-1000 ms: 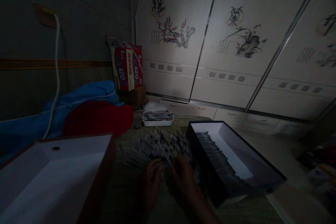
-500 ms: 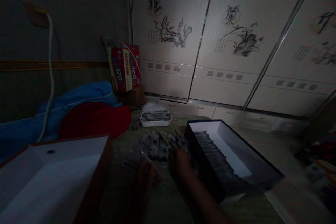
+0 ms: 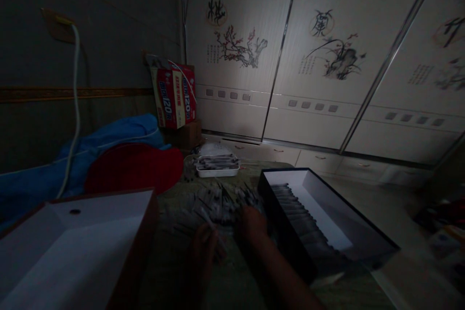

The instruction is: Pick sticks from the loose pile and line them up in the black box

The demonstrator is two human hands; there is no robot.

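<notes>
My left hand [image 3: 204, 246] is closed on a slim, clear pen barrel [image 3: 209, 219], which slants up and to the left. My right hand [image 3: 253, 224] is curled at the right part of a loose pile of pen parts [image 3: 214, 203], clear tubes and dark tips. Its fingers point away from me, so what they grip is hidden. Just to the right of that hand stands a dark-sided box [image 3: 290, 232] with a white inside, holding a row of pens [image 3: 300, 213] laid side by side. Dim light blurs the small parts.
A white tray [image 3: 218, 173] of thin sticks stands behind the pile. An open box with a white inside [image 3: 83, 247] is at the left. Beyond it lie a red round item [image 3: 134, 169] and blue cloth [image 3: 112, 135]. A red carton [image 3: 176, 97] stands near the sliding doors [image 3: 232, 48].
The view has shifted slightly, so everything sits a little further right and lower. My left hand still holds the pen barrel, and my right hand remains at the pile.
</notes>
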